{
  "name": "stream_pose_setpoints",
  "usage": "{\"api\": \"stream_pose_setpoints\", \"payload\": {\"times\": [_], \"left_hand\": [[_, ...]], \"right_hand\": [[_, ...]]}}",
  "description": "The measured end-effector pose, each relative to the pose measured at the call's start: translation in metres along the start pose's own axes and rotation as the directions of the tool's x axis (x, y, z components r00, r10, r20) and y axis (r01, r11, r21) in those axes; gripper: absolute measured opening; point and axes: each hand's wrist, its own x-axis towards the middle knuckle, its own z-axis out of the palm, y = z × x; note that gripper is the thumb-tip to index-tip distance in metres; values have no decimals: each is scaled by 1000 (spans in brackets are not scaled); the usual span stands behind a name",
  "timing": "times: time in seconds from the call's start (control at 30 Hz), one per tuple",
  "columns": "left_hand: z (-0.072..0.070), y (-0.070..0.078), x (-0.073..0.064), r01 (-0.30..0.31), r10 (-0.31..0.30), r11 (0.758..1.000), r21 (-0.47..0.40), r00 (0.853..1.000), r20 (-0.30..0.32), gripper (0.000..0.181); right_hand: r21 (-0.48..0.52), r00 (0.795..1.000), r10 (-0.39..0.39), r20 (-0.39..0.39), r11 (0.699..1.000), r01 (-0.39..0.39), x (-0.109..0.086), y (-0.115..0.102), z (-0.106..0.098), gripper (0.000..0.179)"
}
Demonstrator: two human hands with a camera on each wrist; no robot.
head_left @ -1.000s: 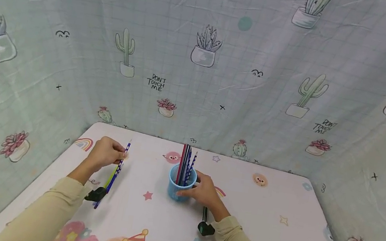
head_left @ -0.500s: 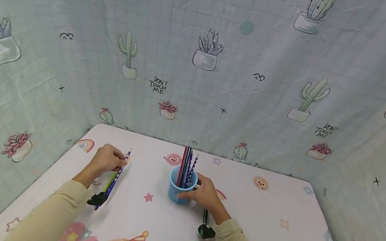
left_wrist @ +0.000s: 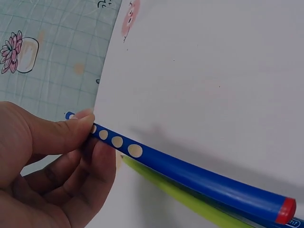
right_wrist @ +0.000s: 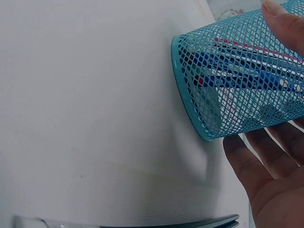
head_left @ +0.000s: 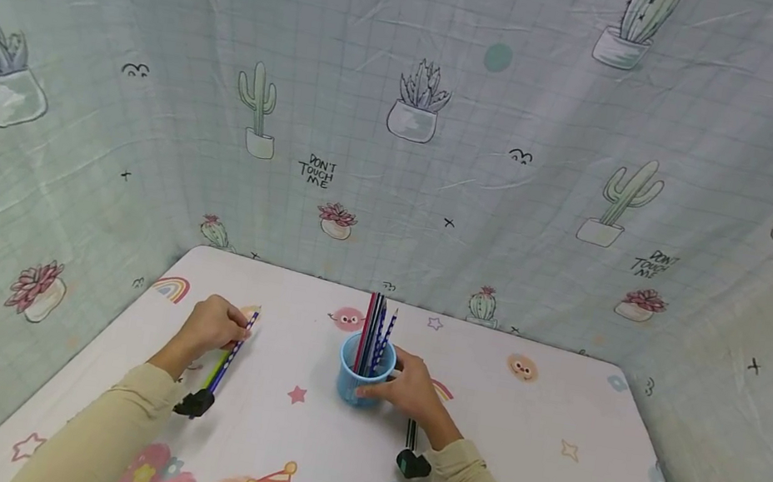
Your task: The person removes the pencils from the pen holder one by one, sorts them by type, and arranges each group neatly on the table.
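Note:
My left hand (head_left: pixel 215 325) pinches a blue pencil (left_wrist: pixel 190 171) with pale dots between thumb and fingers, near its far end. The pencil's red-capped end points back toward the wrist in the left wrist view. Below it lie a lime-green pencil (left_wrist: pixel 180 189) and part of another blue one (left_wrist: pixel 298 221). My right hand (head_left: pixel 412 388) holds a light-blue mesh pencil cup (right_wrist: pixel 183 80) from its right side, thumb at the front and fingers around the side. Several pencils (head_left: pixel 370 331), red, black and blue dotted, stand upright in the cup.
Dark striped pencils (head_left: pixel 411 432) lie on the white patterned table (head_left: pixel 516 430) beneath the right wrist. Black wrist cameras (head_left: pixel 413 464) sit below both hands. A cactus-printed curtain (head_left: pixel 348 100) hangs around the table's back and sides.
The left hand has drawn slightly nearer to me, bringing the blue dotted pencil along. The right hand and the cup stay in place; the head view shifts a little.

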Motion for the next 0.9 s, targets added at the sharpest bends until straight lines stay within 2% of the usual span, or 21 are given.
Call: {"api": "stream_pose_setpoints", "payload": {"times": [0.73, 0.9], "left_hand": [[11, -20, -3, 1, 4, 998, 62, 998, -67, 15], [15, -22, -3, 41, -35, 995, 88, 997, -65, 15]], "right_hand": [[-10, 1000, -3, -5, 1000, 3, 2, 7, 1, 83], [-14, 1000, -11, -1, 1000, 11, 0, 9, 0, 82]]}}
